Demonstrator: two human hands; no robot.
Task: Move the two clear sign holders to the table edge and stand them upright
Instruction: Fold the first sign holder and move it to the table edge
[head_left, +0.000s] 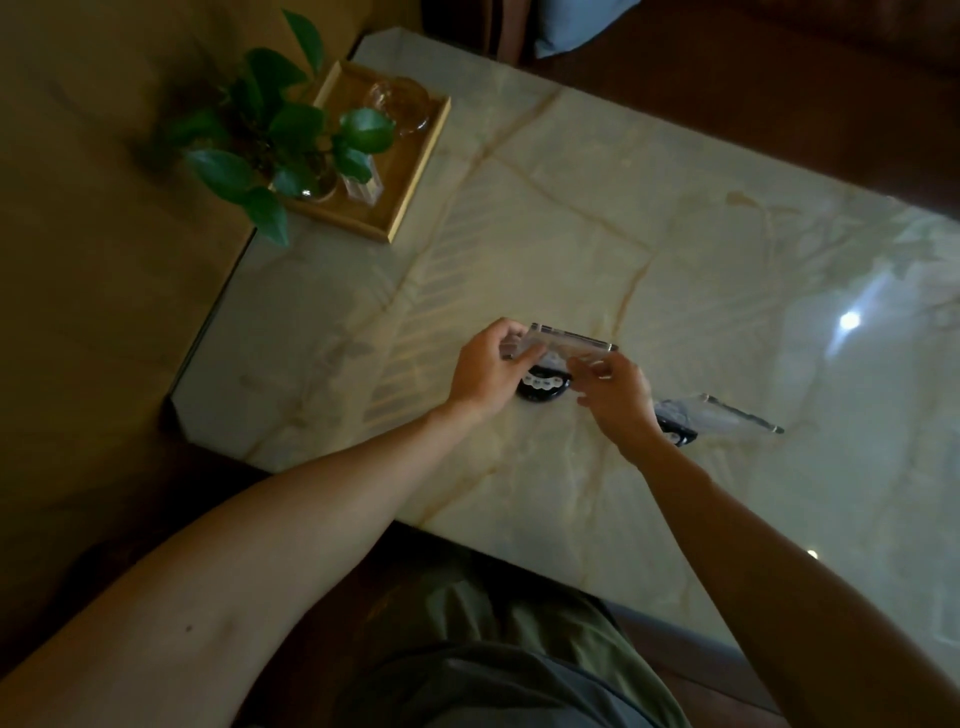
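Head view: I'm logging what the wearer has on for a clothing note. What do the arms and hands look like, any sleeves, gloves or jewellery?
Both arms are bare up to the picture's edge: no sleeves show. The left hand and the right hand wear no gloves, and no watch or bracelet shows on either wrist. Rings cannot be told in this dim light.

text: none legible | black card (543, 385) under held sign holder (571, 340): white marks, blurred
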